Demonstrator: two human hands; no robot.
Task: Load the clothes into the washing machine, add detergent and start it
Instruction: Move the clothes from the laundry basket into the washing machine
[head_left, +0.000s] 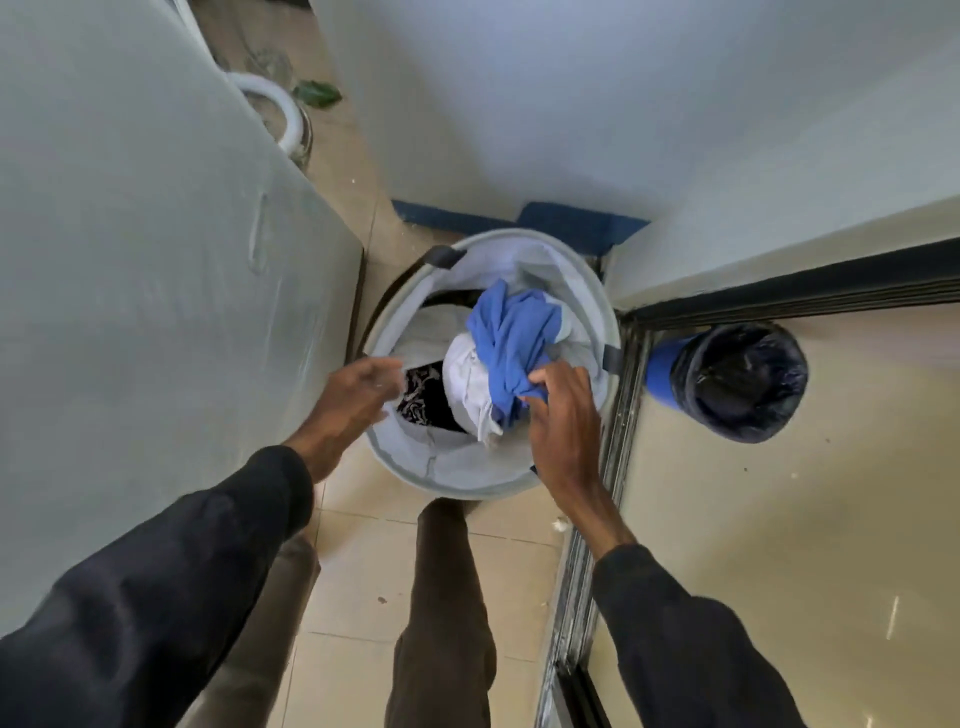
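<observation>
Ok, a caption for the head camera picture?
Right hand grips blue cloth in the laundry basket, left hand open.

One laundry basket (457, 467), one lined bin (737, 382) and three garments (blue garment (511, 338), white garment (467, 379), dark patterned garment (423, 395)).

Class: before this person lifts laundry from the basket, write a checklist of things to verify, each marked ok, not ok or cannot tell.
1. Right hand grips the blue garment: ok.
2. Left hand free, open at the basket rim: ok.
3. White garment caught in the grip: cannot tell.
4. Black patterned garment gathered: not ok, no hand holds it.
5. Grey unit at left open for loading: cannot tell.
</observation>
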